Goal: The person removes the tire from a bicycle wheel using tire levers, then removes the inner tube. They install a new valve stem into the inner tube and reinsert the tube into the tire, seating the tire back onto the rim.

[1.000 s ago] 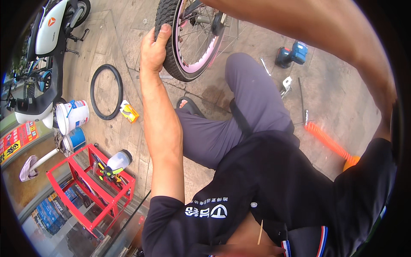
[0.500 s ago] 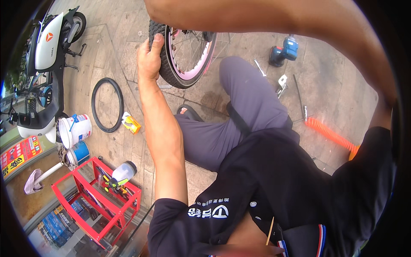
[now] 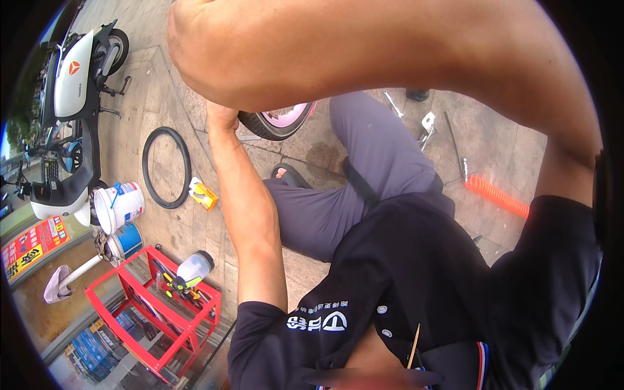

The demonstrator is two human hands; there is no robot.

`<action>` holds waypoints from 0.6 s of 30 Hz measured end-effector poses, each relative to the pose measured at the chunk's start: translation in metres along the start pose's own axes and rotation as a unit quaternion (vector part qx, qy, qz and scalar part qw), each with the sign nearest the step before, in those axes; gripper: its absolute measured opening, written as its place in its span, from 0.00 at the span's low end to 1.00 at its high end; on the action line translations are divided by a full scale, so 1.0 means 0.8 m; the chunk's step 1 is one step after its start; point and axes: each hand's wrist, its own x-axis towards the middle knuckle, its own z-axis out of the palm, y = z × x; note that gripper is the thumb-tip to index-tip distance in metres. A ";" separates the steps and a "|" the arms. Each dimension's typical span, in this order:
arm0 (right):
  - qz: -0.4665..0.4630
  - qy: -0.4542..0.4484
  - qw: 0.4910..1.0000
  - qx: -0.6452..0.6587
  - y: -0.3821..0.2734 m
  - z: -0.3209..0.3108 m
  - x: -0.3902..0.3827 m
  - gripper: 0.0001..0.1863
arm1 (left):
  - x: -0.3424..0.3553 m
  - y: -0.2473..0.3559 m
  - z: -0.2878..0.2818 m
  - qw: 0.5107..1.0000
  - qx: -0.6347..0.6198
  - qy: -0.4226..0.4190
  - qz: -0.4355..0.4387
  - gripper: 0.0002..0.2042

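A bicycle wheel with a black knobbly tyre and pink rim shows only its lower part in front of me. My left hand lies against the tyre's left side. Its fingers are now hidden behind my right arm; half a second ago they were wrapped round the tyre. My right forearm crosses the top of the view, close up, and covers most of the wheel. The fingers of my right hand do not show, so I cannot tell what they touch.
On the paving lie a loose black tyre, a yellow box, a spanner and an orange coiled hose. A red tool rack, a white bucket and a parked scooter stand left. The drill's base peeks out.
My right arm has come lower and further left across the view, covering the upper wheel, most of the blue drill and my left hand's fingers. My left hand stays beside the tyre.
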 end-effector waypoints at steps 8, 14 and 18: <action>0.030 -0.020 0.998 0.055 0.033 0.027 -0.015 0.07 | 0.020 -0.011 -0.003 0.994 -0.038 -0.100 -0.033 0.26; 0.063 0.092 0.987 0.119 0.059 0.092 -0.057 0.08 | 0.011 0.004 0.009 0.988 -0.056 -0.133 -0.060 0.29; 0.079 0.169 0.972 0.141 0.059 0.136 -0.064 0.10 | 0.009 0.004 0.007 0.987 -0.071 -0.133 -0.056 0.29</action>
